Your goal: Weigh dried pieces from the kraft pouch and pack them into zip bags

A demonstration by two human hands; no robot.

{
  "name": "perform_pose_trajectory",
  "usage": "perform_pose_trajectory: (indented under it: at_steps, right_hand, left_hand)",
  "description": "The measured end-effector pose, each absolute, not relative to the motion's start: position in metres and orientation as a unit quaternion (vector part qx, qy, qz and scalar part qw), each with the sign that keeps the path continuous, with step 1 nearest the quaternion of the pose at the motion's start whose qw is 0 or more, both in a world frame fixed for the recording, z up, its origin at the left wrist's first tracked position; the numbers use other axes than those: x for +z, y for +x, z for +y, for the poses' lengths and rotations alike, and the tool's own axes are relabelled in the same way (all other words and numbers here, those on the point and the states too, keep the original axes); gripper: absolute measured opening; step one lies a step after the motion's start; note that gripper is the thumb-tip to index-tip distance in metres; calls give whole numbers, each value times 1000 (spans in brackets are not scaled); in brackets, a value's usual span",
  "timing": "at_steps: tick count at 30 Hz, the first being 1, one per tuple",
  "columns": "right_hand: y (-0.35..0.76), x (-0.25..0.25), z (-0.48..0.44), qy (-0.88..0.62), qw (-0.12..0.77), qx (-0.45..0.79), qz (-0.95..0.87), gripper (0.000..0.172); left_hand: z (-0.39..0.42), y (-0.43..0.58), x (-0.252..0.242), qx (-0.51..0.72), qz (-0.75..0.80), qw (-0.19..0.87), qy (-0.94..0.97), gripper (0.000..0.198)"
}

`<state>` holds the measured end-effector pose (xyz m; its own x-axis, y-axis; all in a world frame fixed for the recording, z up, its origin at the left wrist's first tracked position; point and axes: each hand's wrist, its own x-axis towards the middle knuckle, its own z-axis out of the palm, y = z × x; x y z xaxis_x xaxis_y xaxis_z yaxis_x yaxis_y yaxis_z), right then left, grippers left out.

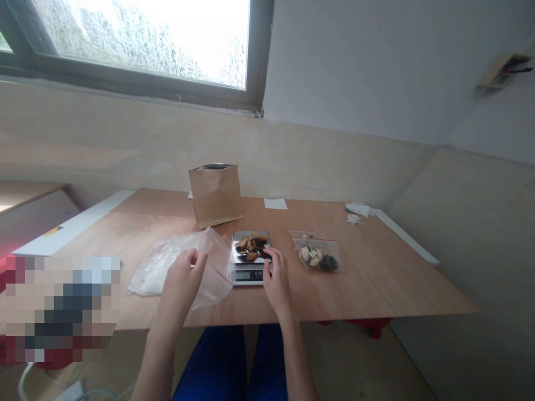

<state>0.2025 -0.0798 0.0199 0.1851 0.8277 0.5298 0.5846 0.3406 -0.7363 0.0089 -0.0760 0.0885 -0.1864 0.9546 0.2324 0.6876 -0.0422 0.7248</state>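
A small kitchen scale point(248, 266) with a silver plate lies in front of me, its display facing me. Brown and dark dried slices point(249, 247), perhaps mushroom, are heaped on it. At the right edge of the plate, the thumb and fingers of my right hand point(276, 278) close around a dark dried slice point(264, 254). My left hand point(186, 274) is raised left of the scale, fingers curled together, over a clear zip bag point(215, 267). Whether it grips the plastic is hidden. More crumpled clear bags point(154, 264) spread out to its left.
Behind the scale stands an open brown paper pouch point(216, 195). A zip bag with pale and dark dried pieces point(318, 252) lies to the right. White paper point(275, 204) and crumpled scraps point(358, 210) lie farther back on the wooden table point(388, 273). A blurred-out patch covers the lower left.
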Motion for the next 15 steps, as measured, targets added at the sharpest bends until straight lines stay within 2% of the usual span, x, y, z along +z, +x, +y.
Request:
perform_pose_trajectory:
  at_steps: [7, 15]
  right_hand:
    - [221, 10, -67, -575, 420, 107, -694, 30]
    - [229, 21, -68, -572, 409, 115, -701, 27]
  left_hand:
    - [-61, 11, 92, 369, 677, 161, 616, 26]
    - [-54, 18, 89, 378, 674, 193, 605, 24]
